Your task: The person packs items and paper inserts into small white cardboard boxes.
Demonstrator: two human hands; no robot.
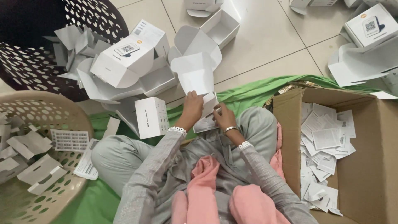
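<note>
Between cardboard carton (286,137) and beige basket (62,116), both hands (191,108) (224,117) clasping an open white box (199,79), tight quarters.

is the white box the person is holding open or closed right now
Open. The white box has its lid flaps raised and spread, showing the bare inside, while the left hand and right hand grip its lower edge.
</note>
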